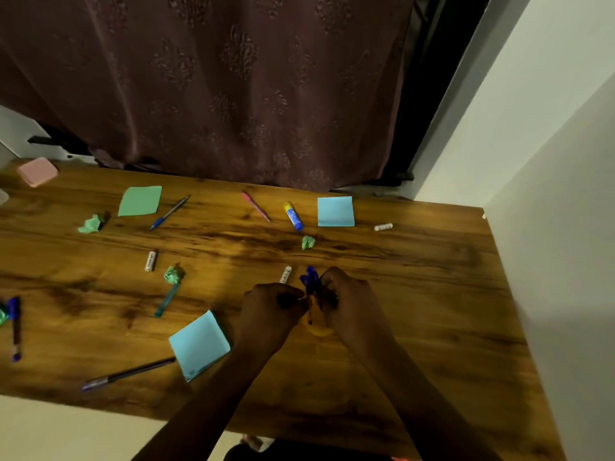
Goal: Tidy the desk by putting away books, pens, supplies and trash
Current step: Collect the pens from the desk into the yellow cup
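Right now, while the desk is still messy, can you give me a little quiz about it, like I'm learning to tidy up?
1. Pick one: the thin pen lying just left of the glue stick is A) pink, B) yellow, C) white.
2. True or false: the far blue pad sits stacked on the near blue pad.
3. Fill in the gap: the right hand grips a bunch of pens coloured ____.

Key: 1 is A. 2 is false: the pads lie well apart. 3 is blue.
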Motion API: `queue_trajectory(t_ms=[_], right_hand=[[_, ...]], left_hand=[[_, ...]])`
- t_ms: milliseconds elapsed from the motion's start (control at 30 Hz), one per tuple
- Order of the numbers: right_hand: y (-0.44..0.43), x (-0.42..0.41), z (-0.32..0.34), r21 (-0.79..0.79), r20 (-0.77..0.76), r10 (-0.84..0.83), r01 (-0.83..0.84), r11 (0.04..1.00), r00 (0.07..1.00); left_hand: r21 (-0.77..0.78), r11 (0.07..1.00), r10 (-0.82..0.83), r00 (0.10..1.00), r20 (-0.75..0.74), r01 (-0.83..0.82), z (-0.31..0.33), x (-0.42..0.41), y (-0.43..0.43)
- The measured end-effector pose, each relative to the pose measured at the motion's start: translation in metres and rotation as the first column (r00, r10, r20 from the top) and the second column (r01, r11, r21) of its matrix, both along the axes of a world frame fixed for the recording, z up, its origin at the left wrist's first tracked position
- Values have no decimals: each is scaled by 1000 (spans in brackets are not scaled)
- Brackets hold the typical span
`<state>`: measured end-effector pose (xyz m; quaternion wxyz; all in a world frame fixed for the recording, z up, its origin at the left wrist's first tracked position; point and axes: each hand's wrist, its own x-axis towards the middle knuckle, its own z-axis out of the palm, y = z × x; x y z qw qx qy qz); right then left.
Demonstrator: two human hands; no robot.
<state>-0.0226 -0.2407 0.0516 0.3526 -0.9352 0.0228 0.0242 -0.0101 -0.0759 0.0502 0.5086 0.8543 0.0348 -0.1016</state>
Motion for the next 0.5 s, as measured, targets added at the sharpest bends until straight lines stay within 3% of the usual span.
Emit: queue_trajectory(t_ms=[200,367,500], right_hand=[[-1,0,9,72,16,-32,31,997,999],[9,-5,25,107,224,-90,67,992,971],[39,-4,34,126,356,15,-64,990,934]], left_hand=[[-1,1000,30,999,11,-30,-7,1,15],[-33,990,135,991,-15,-136,-3,-9,50],[-12,963,270,963,-8,-270,-8,-26,90]])
